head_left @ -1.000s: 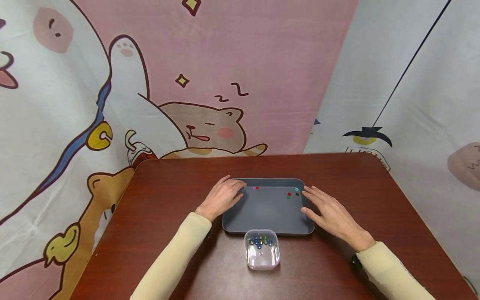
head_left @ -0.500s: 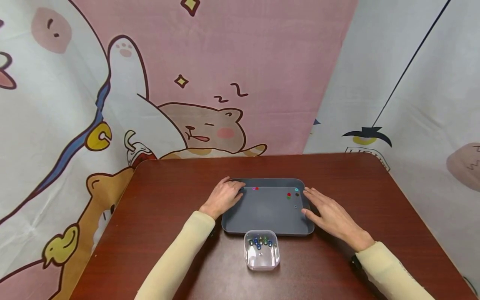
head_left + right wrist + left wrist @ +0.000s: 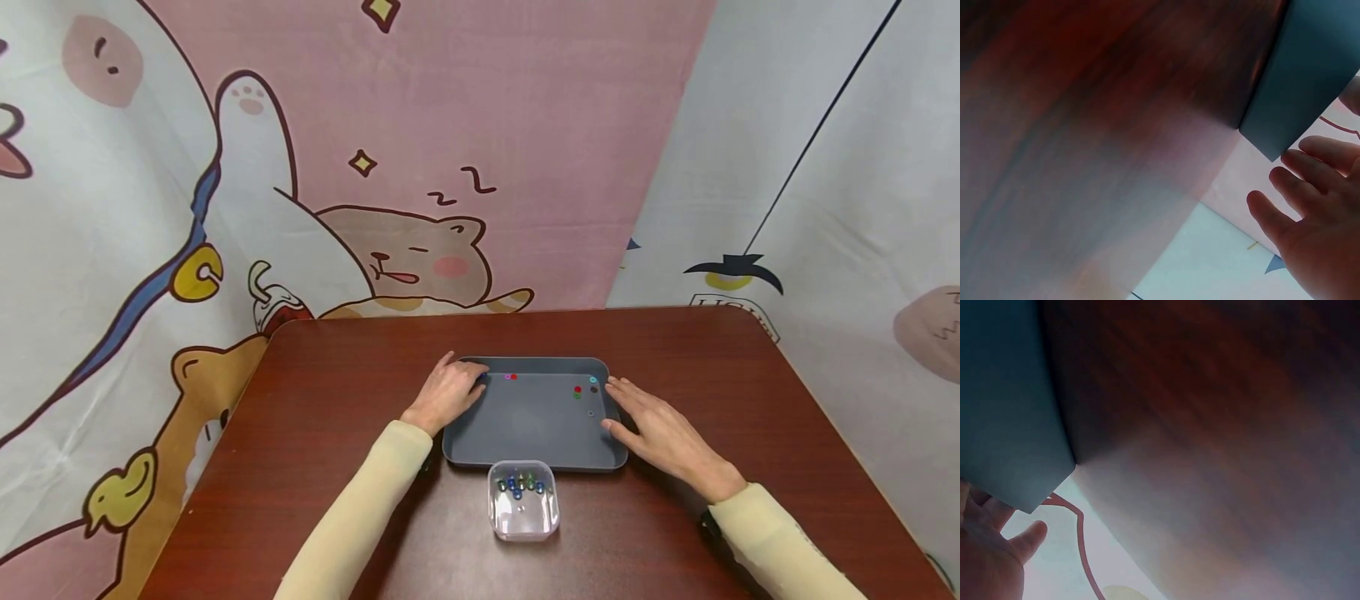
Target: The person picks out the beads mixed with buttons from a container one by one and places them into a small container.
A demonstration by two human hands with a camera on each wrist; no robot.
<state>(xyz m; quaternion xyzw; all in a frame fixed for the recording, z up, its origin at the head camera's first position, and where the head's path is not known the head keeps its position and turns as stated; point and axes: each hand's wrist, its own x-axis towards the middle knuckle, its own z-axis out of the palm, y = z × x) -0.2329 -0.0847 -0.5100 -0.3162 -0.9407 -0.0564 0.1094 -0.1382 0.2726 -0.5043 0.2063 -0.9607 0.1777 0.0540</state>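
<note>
A shallow grey tray lies on the table with several tiny coloured pieces in it. A red piece sits by the far wall beside a pink ring; another red piece, a green one and a cyan ring are at the right. My left hand rests over the tray's far left corner, fingers loosely bent at the rim. My right hand is along the right side, fingers straight and fingertips right at the rim. Both wrist views show the tray's outer wall beside the fingers.
Close in front of the tray stands a clear plastic box holding several blue and green marbles. The brown wooden table ends at a cartoon-printed cloth hanging behind it.
My left hand and forearm have shifted slightly to the right along the tray's rim. The right hand stays nearly where it was, and the pieces and box keep their places.
</note>
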